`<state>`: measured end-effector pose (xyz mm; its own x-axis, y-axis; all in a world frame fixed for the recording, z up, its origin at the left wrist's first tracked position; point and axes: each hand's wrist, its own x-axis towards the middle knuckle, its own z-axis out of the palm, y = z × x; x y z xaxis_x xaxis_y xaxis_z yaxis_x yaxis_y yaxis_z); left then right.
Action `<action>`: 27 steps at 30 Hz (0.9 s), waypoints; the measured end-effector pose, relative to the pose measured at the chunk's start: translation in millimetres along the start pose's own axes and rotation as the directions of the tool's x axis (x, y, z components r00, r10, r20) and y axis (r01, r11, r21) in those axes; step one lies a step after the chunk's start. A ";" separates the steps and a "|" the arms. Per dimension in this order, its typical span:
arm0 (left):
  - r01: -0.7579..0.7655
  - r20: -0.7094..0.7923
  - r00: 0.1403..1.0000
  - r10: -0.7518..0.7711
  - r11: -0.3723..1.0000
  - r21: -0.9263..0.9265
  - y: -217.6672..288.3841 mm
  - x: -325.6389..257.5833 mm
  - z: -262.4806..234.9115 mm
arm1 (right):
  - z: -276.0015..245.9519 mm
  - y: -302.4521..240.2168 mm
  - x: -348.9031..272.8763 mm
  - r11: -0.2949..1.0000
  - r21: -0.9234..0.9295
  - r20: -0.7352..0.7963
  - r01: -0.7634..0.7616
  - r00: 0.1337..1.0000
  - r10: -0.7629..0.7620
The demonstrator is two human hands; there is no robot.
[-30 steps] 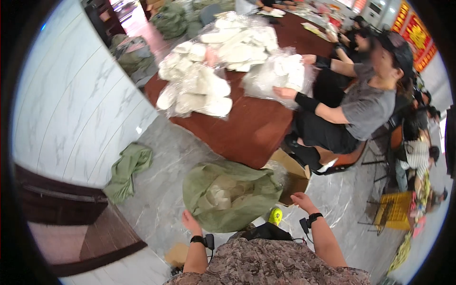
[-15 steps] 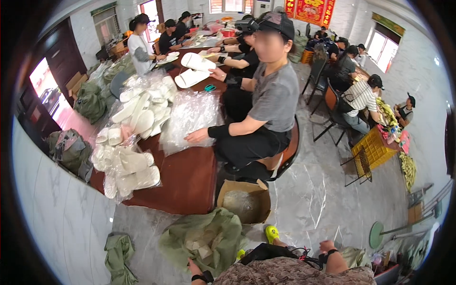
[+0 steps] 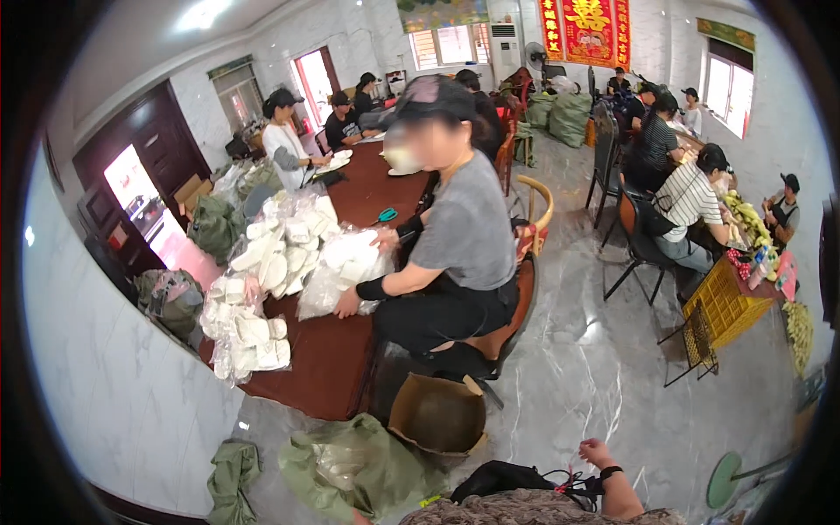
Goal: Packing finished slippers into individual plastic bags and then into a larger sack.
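Observation:
My right hand [image 3: 597,452], with a black band on the wrist, hangs above the grey floor. Its fingers are loosely curled and nothing shows in them. Black and pink cords [image 3: 573,481] and a black bag [image 3: 503,477] lie against my waist beside it. Of my left hand [image 3: 360,517] only a sliver shows at the lower edge; its fingers are hidden. Nearest to it is a green woven sack [image 3: 385,455] with clear plastic inside. Across the table's near end, a seated co-worker [image 3: 464,219] has both hands at a clear bag [image 3: 325,284] with white slippers.
An open cardboard box [image 3: 437,416] stands on the floor by the red-brown table [image 3: 315,363]. Bagged white slippers [image 3: 254,341] and teal scissors [image 3: 387,215] lie on that table. To the right are chairs [image 3: 639,232], a yellow crate [image 3: 726,302] and a round green base [image 3: 723,479].
The view has shifted, and my left hand has mostly left it. The co-worker has moved the white slippers from the raised hand to the clear bag on the table.

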<state>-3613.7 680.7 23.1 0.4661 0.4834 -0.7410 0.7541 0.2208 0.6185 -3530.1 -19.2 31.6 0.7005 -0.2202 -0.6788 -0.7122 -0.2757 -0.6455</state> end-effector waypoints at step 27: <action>-0.281 0.488 0.866 -0.112 0.697 0.660 186.0 -27.6 576.4 | -295.8 118.2 197.6 0.730 0.544 0.046 -0.414 0.883 0.467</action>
<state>-3219.7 220.1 7.8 0.5444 -0.0195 -0.8386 0.6997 -0.5409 0.4668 -3462.5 -372.1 -75.3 0.2840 -0.2800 -0.9170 -0.8343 0.3992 -0.3803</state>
